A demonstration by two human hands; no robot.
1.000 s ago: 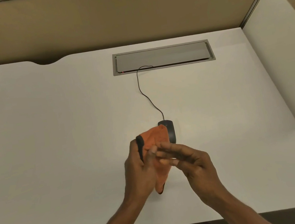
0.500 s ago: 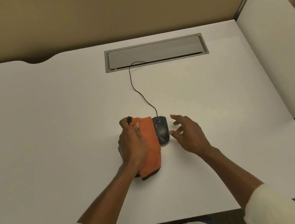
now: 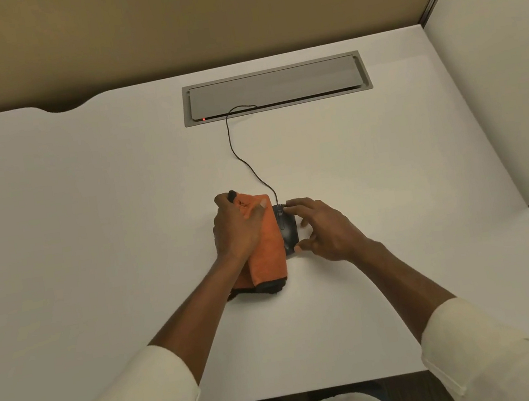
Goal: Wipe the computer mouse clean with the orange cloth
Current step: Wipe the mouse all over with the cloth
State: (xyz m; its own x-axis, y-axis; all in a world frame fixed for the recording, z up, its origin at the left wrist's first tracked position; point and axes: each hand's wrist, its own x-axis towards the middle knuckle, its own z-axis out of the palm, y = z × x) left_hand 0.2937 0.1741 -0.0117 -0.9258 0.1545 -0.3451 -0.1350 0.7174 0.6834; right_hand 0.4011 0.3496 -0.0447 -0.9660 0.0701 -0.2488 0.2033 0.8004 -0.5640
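Observation:
A black wired computer mouse (image 3: 288,229) lies on the white desk (image 3: 90,225), a little right of centre. Pressed against its left side is a folded orange cloth (image 3: 267,254) with a dark hem. My left hand (image 3: 236,229) lies on top of the cloth and grips it. My right hand (image 3: 323,227) closes around the mouse from the right, fingertips at its front and thumb at its rear. The cloth hides the mouse's left flank.
The mouse's black cable (image 3: 243,155) runs back into a grey cable hatch (image 3: 276,87) set in the desk, where a small red light glows. Tan partition walls stand behind, and a white divider panel (image 3: 498,82) rises at the right.
Both hands came down from holding the cloth in the air. The left hand set the cloth on the desk beside the mouse, and the right hand reached over and took hold of the mouse.

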